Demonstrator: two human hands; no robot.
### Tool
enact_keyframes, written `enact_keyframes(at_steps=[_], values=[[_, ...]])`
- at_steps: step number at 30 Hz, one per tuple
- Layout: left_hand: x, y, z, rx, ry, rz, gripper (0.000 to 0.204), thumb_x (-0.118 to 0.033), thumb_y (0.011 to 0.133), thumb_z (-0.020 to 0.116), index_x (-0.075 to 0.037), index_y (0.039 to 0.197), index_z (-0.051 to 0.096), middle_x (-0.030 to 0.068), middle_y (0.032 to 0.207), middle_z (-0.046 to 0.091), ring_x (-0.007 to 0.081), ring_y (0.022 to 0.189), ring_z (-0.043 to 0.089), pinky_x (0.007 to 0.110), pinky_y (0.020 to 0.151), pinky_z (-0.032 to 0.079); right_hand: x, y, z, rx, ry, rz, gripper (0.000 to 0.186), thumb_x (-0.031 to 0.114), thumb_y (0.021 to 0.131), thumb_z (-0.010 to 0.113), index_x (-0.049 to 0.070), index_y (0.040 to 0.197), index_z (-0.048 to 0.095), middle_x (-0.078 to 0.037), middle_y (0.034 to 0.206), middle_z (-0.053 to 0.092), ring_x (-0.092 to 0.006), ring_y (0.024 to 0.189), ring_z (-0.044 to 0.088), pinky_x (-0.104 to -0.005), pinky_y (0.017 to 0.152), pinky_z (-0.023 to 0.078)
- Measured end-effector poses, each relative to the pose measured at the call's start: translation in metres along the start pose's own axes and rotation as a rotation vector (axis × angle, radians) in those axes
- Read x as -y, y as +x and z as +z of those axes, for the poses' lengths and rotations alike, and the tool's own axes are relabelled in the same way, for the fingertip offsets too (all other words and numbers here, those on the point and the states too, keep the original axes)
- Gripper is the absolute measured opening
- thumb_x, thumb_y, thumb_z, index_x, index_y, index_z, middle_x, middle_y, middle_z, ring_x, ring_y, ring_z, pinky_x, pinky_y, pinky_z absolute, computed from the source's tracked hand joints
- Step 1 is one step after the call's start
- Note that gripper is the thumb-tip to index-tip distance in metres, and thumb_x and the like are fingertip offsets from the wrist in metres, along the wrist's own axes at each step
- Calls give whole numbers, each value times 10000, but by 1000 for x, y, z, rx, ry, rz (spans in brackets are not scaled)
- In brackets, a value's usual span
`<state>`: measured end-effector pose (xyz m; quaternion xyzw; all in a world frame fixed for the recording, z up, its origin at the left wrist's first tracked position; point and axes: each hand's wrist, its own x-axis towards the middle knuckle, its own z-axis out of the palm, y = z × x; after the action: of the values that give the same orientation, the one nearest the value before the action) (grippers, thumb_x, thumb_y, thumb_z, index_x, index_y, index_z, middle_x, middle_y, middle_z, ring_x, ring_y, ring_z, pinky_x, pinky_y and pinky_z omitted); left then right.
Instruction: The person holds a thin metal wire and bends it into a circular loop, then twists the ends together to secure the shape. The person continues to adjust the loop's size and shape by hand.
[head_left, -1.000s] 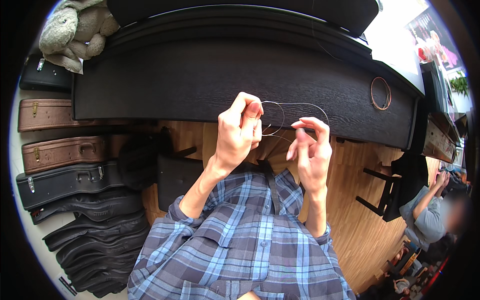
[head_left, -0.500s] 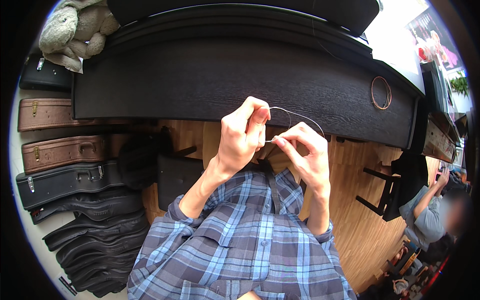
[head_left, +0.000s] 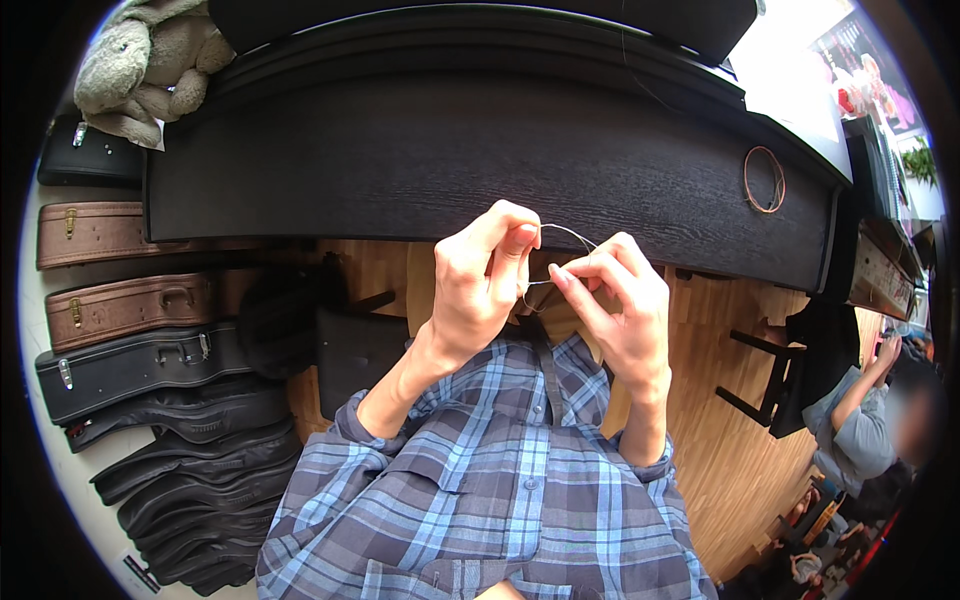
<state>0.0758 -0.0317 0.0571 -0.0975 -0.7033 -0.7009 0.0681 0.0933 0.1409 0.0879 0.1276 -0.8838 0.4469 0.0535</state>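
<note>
A thin silvery guitar string (head_left: pixel 568 231) runs in a small loop between my hands, in front of the black piano's edge. My left hand (head_left: pixel 487 270) is closed, thumb against the curled fingers, pinching the string at the loop's top and lower side. My right hand (head_left: pixel 618 300) pinches the string's lower stretch between thumb and forefinger, with the other fingers curled. Part of the string is hidden behind the right fingers. A second, copper-coloured coiled string (head_left: pixel 764 180) lies on the closed piano lid (head_left: pixel 380 160), off to the right.
Brown and black instrument cases (head_left: pixel 130 308) stand in a row at the left, with soft black bags (head_left: pixel 190 480) nearer. A plush toy (head_left: pixel 150 70) sits at the far left. To the right are a black-legged stool (head_left: pixel 770 375) and another person (head_left: pixel 850 420) on the wooden floor (head_left: pixel 700 440).
The string's loop has become smaller, and a curl of it now hangs below the fingers. My right hand has shifted slightly right and up; my left stays almost in place.
</note>
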Motion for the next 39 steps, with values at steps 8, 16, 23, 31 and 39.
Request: enact_keyframes(at_steps=[8,16,23,31,39], values=[[-1,-3,3,-116,115,70,188,-129,1062,559,-16,922,612,11,702,581,43,504,524,223,445,397,-1,-3,7,-114,-50,-2,113,65,868,793,35,911,693,-39,823,536,-133,667,523,-293,573,443],[-8,-8,9,-59,-347,-97,214,-171,1079,533,-10,943,570,-21,592,494,15,449,440,204,399,330,-3,-6,14,-243,-76,-11,124,31,839,809,41,897,700,-19,789,519,-103,632,460,-269,538,399],[-12,-5,7,-7,-493,-405,233,-197,1095,503,-24,943,538,-33,584,456,7,413,401,213,353,285,-14,-5,19,-371,-196,-143,154,0,782,845,41,866,724,-11,735,521,-112,624,460,-273,512,375],[-9,-4,4,-7,-643,-451,241,-210,1106,464,-33,943,487,-10,672,421,25,381,359,215,315,300,-27,-11,22,-590,-108,-227,204,10,731,891,83,875,766,24,681,543,-90,584,435,-247,470,330],[-8,0,-5,51,-637,-443,256,-220,1104,470,-35,928,493,-20,664,394,26,372,351,220,299,315,-40,-9,1,-582,-105,-271,107,107,814,841,108,876,753,14,761,689,-122,681,568,-323,825,410]])
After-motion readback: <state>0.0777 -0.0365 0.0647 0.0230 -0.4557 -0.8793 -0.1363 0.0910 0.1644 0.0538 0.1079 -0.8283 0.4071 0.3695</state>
